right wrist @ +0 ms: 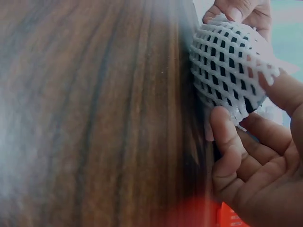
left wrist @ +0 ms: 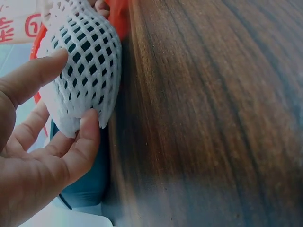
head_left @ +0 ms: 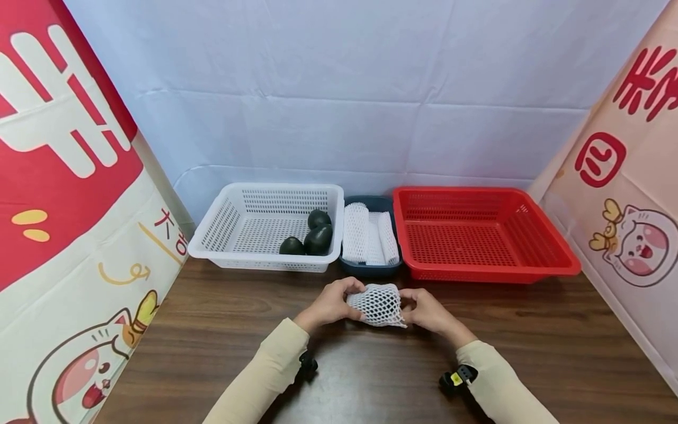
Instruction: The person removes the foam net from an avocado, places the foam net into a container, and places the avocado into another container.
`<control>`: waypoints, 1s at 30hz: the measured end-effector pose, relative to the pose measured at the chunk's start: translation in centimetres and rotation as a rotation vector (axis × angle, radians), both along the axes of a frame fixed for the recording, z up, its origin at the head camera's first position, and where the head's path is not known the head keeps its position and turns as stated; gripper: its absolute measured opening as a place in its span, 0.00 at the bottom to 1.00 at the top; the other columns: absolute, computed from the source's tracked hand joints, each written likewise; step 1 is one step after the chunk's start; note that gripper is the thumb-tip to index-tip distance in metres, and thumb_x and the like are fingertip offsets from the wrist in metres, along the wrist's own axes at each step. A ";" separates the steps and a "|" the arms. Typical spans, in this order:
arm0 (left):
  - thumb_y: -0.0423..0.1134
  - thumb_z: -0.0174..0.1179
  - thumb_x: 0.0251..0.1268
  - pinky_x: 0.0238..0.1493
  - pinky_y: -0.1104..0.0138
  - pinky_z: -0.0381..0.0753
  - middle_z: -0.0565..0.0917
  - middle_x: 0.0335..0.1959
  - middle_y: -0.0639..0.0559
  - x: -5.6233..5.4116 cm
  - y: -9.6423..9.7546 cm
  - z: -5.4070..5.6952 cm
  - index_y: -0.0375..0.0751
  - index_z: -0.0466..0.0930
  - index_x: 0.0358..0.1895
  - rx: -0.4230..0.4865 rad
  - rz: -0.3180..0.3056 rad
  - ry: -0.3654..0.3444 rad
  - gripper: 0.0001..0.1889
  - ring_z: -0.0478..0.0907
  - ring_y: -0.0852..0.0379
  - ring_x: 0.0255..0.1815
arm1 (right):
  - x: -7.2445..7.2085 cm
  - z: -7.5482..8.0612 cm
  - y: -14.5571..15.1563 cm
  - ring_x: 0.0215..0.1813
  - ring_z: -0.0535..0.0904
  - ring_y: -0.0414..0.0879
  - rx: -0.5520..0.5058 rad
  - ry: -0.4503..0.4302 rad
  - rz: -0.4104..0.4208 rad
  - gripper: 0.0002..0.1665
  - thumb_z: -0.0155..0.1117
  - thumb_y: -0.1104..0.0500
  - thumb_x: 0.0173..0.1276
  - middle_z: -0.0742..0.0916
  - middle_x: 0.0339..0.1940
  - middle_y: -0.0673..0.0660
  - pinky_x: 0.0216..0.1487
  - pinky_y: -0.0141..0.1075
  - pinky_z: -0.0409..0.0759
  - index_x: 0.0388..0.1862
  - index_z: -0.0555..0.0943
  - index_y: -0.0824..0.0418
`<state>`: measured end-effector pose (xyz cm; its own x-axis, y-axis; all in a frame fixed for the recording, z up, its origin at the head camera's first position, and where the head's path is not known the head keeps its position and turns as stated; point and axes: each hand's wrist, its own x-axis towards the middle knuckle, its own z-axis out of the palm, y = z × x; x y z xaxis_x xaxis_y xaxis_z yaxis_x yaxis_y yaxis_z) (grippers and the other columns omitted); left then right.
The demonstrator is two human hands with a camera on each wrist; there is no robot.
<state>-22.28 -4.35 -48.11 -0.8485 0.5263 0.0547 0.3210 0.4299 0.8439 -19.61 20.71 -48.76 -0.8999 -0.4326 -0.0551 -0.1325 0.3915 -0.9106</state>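
A white foam net sleeve (head_left: pixel 377 305) is stretched around a dark avocado (right wrist: pixel 253 102), which shows through the mesh. My left hand (head_left: pixel 333 301) grips the sleeve's left end between thumb and fingers; in the left wrist view its fingertips press the gathered mesh. On the other side, my right hand (head_left: pixel 428 310) pinches the sleeve's right edge, and in the right wrist view the dark fruit peeks out at that end. Both hands hold the wrapped fruit low over the wooden table (head_left: pixel 371 377), in front of the baskets.
A white basket (head_left: pixel 212 253) at back left holds several loose dark avocados (head_left: pixel 319 240). Beside it, a dark blue bin (head_left: pixel 371 270) contains white foam net sleeves (head_left: pixel 356 232). A red basket (head_left: pixel 477 271) stands at back right. Printed cloths hang on both sides.
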 end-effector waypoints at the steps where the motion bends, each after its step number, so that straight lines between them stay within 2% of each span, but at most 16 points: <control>1: 0.34 0.77 0.35 0.42 0.66 0.72 0.82 0.41 0.55 0.0 0.0 0.0 0.45 0.79 0.42 0.009 -0.008 0.011 0.24 0.74 0.60 0.40 | 0.0 -0.1 0.0 0.25 0.75 0.43 0.000 -0.003 0.009 0.28 0.60 0.77 0.47 0.80 0.34 0.60 0.22 0.32 0.72 0.52 0.72 0.78; 7: 0.34 0.75 0.38 0.39 0.68 0.73 0.82 0.40 0.55 0.0 -0.3 0.1 0.43 0.80 0.41 0.052 -0.045 0.052 0.21 0.75 0.61 0.37 | -0.1 -0.4 -0.4 0.22 0.71 0.40 0.007 0.023 0.026 0.30 0.61 0.77 0.44 0.78 0.34 0.59 0.21 0.30 0.69 0.52 0.71 0.77; 16: 0.33 0.75 0.38 0.40 0.64 0.74 0.82 0.40 0.54 -0.2 0.2 0.0 0.43 0.80 0.41 0.016 -0.018 0.011 0.21 0.74 0.59 0.38 | 0.1 -0.1 -0.4 0.18 0.69 0.39 0.048 0.071 0.029 0.25 0.63 0.76 0.46 0.77 0.25 0.55 0.18 0.30 0.68 0.48 0.75 0.73; 20: 0.33 0.76 0.38 0.41 0.64 0.74 0.82 0.40 0.55 -0.1 0.0 -0.2 0.44 0.80 0.42 0.013 -0.005 0.001 0.22 0.74 0.60 0.39 | 0.1 0.0 -0.5 0.19 0.71 0.40 0.054 0.071 0.037 0.26 0.64 0.75 0.48 0.79 0.26 0.56 0.18 0.31 0.70 0.50 0.75 0.73; 26: 0.34 0.76 0.38 0.42 0.61 0.74 0.82 0.40 0.55 0.0 0.0 -0.1 0.43 0.80 0.42 0.034 -0.010 0.001 0.22 0.75 0.60 0.40 | 0.1 0.0 -0.5 0.19 0.70 0.40 0.092 0.096 0.008 0.23 0.64 0.75 0.47 0.78 0.25 0.55 0.19 0.30 0.68 0.47 0.77 0.70; 30: 0.33 0.76 0.38 0.38 0.65 0.74 0.82 0.37 0.55 0.0 -0.1 -0.2 0.42 0.81 0.40 0.040 0.007 0.005 0.20 0.75 0.59 0.35 | 0.1 0.0 -0.3 0.19 0.71 0.40 0.100 0.108 -0.001 0.25 0.65 0.75 0.47 0.79 0.26 0.55 0.18 0.31 0.69 0.48 0.76 0.73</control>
<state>-22.32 -4.50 -48.32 -0.8521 0.5173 0.0792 0.3218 0.3986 0.8588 -19.53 20.39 -48.79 -0.9033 -0.4290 -0.0008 -0.2270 0.4796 -0.8476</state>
